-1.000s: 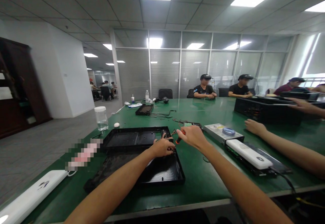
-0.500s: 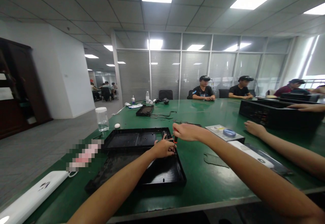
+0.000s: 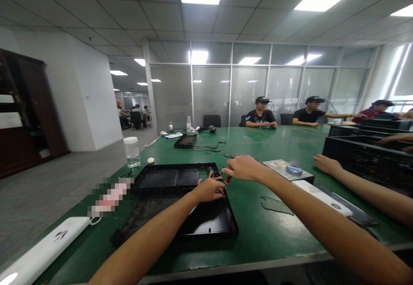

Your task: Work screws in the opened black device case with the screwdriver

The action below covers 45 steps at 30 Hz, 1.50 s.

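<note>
An opened black plastic case (image 3: 222, 216) lies on the green table before me, its two shallow halves side by side. Over its right side my left hand (image 3: 210, 190) is closed, fingers pinched beside a bundle of coloured wires (image 3: 211, 177); what they grip is hidden. My right hand (image 3: 243, 168) wraps round a screwdriver (image 3: 228, 178) with a red-orange handle, just right of the left fingertips. The screwdriver slants, and its tip is hidden by the left hand.
A clear jar (image 3: 131, 152) and its white lid (image 3: 150, 161) stand at left, near a white power-bank-like device (image 3: 48, 250). Right lie a boxed drive with a blue roll (image 3: 294, 169) and a white phone-like slab (image 3: 322, 196). A co-worker's arm (image 3: 361, 190) reaches beside a black computer case (image 3: 368, 160).
The screwdriver has tilted from nearly upright to slanting, and my right hand has shifted slightly right. At right, the co-worker's black computer case has moved right. A seated person across has stretched out an arm.
</note>
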Each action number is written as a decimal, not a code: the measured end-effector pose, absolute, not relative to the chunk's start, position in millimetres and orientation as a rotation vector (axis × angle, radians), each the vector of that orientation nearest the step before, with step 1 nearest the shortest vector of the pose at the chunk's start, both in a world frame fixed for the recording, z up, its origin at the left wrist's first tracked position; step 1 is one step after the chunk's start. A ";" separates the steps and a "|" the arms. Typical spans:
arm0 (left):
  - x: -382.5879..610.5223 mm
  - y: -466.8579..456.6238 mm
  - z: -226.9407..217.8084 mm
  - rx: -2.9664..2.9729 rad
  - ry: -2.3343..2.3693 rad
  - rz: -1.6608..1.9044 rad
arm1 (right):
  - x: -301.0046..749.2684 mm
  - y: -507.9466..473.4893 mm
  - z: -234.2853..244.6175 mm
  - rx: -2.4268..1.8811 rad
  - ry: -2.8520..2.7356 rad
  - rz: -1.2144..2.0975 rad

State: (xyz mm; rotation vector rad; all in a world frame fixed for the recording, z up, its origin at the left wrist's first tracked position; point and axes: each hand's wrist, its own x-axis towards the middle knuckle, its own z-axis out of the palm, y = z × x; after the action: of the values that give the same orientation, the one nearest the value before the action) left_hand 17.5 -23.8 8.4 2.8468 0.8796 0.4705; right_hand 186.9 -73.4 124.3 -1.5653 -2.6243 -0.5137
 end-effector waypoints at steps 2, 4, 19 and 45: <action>17.4 -24.0 8.0 2.863 0.861 0.481 | 192.1 -67.4 121.1 -1.562 -2.546 -0.553; 17.0 -24.2 7.4 2.880 0.838 0.502 | 203.5 -56.9 114.1 -1.487 -2.470 -0.473; 22.7 -28.2 -3.6 3.039 0.649 0.405 | 328.0 26.0 -5.3 -0.683 -0.630 1.048; -78.1 0.0 37.3 3.086 1.123 0.016 | 211.8 -185.2 -17.6 -1.155 -2.618 -0.102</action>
State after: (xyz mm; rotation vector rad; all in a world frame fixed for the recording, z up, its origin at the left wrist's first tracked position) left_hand -78.1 0.0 37.3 3.0863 1.1228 0.0162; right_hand 211.8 -185.2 -17.6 -1.1546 -2.6177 -0.1023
